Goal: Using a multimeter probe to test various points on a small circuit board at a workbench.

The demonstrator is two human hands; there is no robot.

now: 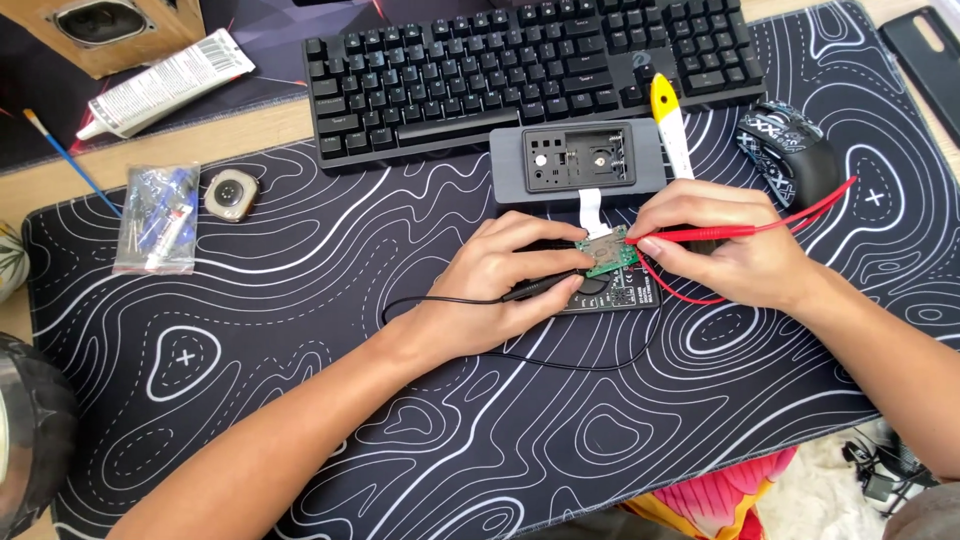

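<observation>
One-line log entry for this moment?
left hand: black probe | right hand: red probe | both tips on green circuit board | multimeter underneath

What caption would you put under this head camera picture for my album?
Left hand holds a black probe, right hand a red probe, both touching a green circuit board on a patterned desk mat.

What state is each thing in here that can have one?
Left hand: gripping black probe.
Right hand: gripping red probe, tip on green circuit board.
Grey device: opened, insides showing.
Glue tube: capped, lying flat.
</observation>
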